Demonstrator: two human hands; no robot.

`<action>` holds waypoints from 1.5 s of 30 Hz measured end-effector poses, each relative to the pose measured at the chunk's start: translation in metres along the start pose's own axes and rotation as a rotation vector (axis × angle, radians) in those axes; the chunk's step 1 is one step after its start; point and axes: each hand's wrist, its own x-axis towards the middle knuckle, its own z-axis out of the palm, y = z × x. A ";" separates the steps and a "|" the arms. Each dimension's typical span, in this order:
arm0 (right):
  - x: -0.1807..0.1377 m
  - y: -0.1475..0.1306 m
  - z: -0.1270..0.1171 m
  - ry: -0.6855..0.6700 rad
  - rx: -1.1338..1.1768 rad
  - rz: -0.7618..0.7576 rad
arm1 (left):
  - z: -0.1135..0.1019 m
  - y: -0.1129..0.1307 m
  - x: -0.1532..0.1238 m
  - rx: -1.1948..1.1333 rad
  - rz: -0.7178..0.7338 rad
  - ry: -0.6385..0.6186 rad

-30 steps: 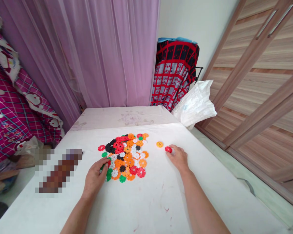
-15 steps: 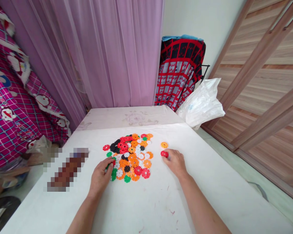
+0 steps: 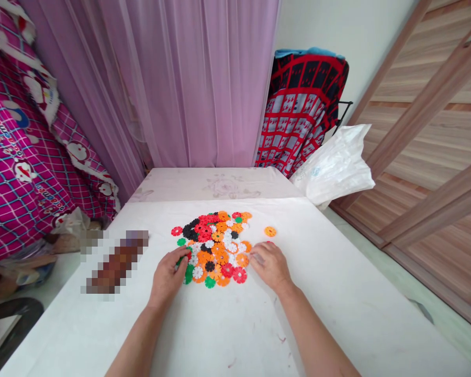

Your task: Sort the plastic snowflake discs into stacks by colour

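A pile of notched plastic snowflake discs (image 3: 221, 255) in orange, red, white, black and green lies on the white-covered table. At its left edge my left hand (image 3: 169, 275) is closed, thumb and index finger on a red snowflake disc (image 3: 189, 254), with green discs beside and below. My right hand (image 3: 272, 266) is at the pile's right edge, thumb and index finger slightly apart, fingertips close to an orange snowflake disc (image 3: 242, 260). Just behind its knuckles a sliver of a red snowflake disc (image 3: 270, 242) shows; the hand hides the rest.
A lone orange disc (image 3: 270, 231) lies right of the pile. A blurred-out brownish object (image 3: 118, 264) lies at the table's left side. Beyond the far right corner is a white plastic bag (image 3: 333, 170). A purple curtain (image 3: 204, 84) hangs behind the table.
My right hand has let go of the red disc, now behind its knuckles, and moved left to the pile's edge. My left hand stays at the left edge. The view has shifted slightly.
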 end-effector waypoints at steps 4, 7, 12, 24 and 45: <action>-0.003 -0.023 0.010 -0.120 -0.023 0.034 | 0.000 0.000 -0.001 0.004 0.005 0.003; -0.003 -0.030 0.016 -0.125 -0.075 0.061 | 0.001 -0.001 -0.001 0.008 0.018 0.006; -0.002 -0.035 0.020 -0.084 -0.059 0.038 | 0.003 -0.003 0.000 0.008 0.040 0.019; 0.048 0.085 -0.003 0.280 0.106 0.367 | 0.002 -0.004 0.001 0.025 0.056 0.012; 0.041 0.092 0.017 0.187 0.021 0.276 | 0.002 -0.008 0.003 0.009 0.056 0.008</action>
